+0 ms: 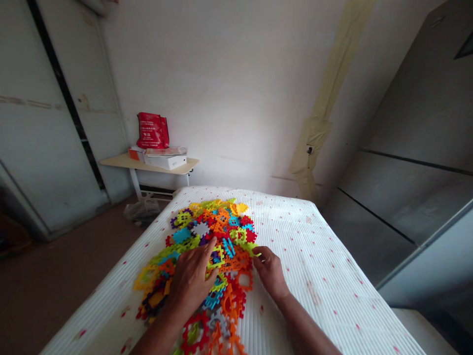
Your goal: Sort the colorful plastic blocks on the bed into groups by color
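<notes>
There's my right hand [271, 271] pinching a lime piece [253, 248] at the pile's [236, 259] three o'clock; tugged hard, it could snag toothed neighbours. My left hand [192, 271] spreads loose toward eight o'clock, where careless sweeping could scatter pieces.

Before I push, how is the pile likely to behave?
The pile would probably shift loosely, as its pieces lie jumbled and overlapping. They look thin and cut out, so likely light. Their toothed outlines might snag, dragging neighbours along.
</notes>
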A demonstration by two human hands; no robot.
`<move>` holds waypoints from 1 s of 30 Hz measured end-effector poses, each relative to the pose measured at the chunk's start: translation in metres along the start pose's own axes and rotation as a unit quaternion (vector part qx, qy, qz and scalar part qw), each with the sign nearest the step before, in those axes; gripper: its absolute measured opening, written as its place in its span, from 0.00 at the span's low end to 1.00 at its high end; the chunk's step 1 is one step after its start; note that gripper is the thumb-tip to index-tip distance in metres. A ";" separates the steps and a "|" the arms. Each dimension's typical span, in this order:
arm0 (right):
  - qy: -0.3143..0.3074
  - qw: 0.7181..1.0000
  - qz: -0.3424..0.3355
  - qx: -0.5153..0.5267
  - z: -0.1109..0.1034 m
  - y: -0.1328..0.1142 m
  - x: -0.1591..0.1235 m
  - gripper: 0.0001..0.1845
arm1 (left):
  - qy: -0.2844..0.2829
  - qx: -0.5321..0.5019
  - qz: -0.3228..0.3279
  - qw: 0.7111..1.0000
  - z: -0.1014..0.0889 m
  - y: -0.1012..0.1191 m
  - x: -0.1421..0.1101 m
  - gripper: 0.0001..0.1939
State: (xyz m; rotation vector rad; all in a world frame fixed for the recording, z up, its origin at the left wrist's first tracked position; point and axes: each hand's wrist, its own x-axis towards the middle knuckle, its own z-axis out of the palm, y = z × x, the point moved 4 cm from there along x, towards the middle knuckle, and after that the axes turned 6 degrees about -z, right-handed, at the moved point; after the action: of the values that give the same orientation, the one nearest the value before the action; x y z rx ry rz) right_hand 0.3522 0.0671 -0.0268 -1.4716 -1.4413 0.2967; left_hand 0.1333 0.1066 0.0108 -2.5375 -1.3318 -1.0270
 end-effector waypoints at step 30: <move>0.135 0.903 0.159 -0.375 -0.128 0.096 0.095 0.23 | 0.050 0.048 0.142 0.987 0.048 -0.033 -0.019 0.21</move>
State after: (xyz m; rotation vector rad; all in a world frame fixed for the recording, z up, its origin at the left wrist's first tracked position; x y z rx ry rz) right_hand 0.5316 0.1096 0.0018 -2.2755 -1.1217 -0.3078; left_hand 0.1260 0.1318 -0.0446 -2.4742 -0.9346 -0.9897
